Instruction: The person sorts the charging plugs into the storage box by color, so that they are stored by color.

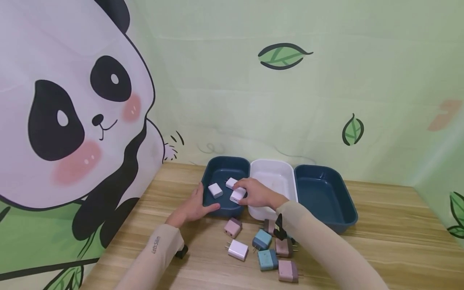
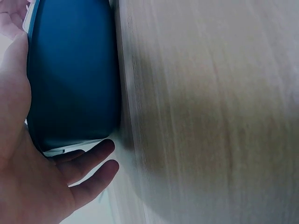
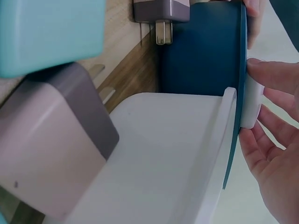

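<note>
In the head view my right hand (image 1: 256, 192) holds a white charger (image 1: 237, 195) inside the left dark blue bin (image 1: 227, 210). Thumb and fingers pinch that charger's white body (image 3: 252, 103) in the right wrist view, just past the bin's edge. Two more white chargers lie in the same bin, one on the left (image 1: 215, 190) and one at the back (image 1: 230, 183), partly covered by my fingers. My left hand (image 1: 192, 206) rests at the bin's left front corner, fingers loosely extended along the side wall (image 2: 74, 74), thumb across the front.
A white bin (image 1: 273, 171) and another dark blue bin (image 1: 324, 201) stand in a row to the right. On the wooden table in front lie a white charger (image 1: 238, 250), a pink one (image 1: 233, 228), blue ones (image 1: 267, 259) and several more pink ones (image 1: 288, 270). A panda-print backdrop rises behind.
</note>
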Demonstrator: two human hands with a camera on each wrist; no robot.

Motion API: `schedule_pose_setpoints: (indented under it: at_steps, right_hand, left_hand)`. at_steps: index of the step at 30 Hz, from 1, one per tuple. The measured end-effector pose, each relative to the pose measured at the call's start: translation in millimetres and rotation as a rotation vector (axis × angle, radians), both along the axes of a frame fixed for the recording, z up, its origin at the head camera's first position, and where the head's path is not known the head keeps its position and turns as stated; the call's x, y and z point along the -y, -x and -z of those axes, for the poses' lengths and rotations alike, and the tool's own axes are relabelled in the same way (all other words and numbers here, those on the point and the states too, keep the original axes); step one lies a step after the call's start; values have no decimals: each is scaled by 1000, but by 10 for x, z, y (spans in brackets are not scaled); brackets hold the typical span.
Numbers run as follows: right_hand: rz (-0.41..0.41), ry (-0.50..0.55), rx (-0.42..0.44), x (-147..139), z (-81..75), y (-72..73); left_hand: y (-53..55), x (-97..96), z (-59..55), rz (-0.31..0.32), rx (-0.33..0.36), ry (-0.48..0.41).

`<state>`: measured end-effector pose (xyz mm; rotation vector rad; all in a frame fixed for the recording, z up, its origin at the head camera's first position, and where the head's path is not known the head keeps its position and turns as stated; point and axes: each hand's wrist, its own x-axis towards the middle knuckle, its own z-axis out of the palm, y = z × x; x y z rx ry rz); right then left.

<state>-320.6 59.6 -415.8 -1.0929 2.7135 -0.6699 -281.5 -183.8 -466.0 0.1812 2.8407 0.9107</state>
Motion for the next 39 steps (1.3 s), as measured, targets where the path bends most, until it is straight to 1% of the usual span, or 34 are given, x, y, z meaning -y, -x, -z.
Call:
schedule_pose_setpoints:
  at_steps: [6,14,18,22,26,31,33,37,39]
  right_hand:
    - [-1,-15,15,23,24,61]
    - [2,6,25,40,58,79]
    - [1,12,22,48,66,94]
    - [-7,14,0,54,64,106]
    - [-2,24,-11,53,69,105]
    - [8,35,-21,28,64,88]
    - [1,40,-41,9,58,76]
    - [-20,59,-74,-61,45,41]
    - [-29,57,-75,-93,34,16]
  left_hand:
    - [0,14,6,9,-12,-10]
    - [-10,13,17,8,-17,-11]
    - [-18,8,14,8,-16,-15]
    - [-19,2,10,6,-13,-17]
    - [-12,-5,8,4,-6,-17]
    - [4,0,11,21,-10,-16]
    - [4,8,5,29,-10,-17]
    - [-12,1,-27,29,14,-26]
    - [-16,3,-40,26,23,-29]
